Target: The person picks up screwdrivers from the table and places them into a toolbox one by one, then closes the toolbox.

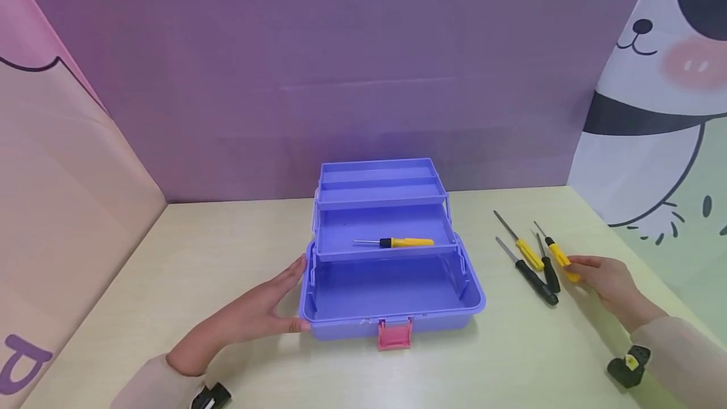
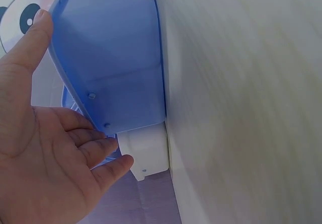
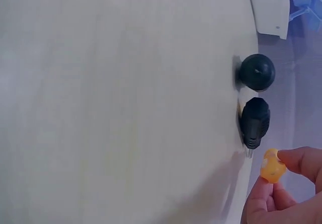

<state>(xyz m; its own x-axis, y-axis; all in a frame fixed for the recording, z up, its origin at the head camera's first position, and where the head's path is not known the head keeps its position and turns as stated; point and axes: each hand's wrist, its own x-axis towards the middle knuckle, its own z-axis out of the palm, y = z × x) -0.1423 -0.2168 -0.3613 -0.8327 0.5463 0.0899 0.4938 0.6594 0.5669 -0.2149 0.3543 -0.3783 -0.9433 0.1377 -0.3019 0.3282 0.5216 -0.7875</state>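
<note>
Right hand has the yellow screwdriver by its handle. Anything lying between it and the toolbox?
Yes. On the table between the held screwdriver and the toolbox lie a large black screwdriver, a small black screwdriver and another yellow screwdriver. All lie low, so lifting over them would likely clear.

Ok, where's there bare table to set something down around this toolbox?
Bare table lies left of the toolbox, between the left hand and purple backdrop, and in front of the pink latch. The right is crowded: the right hand pinches a yellow-handled screwdriver beside another and two black-handled tools.
</note>
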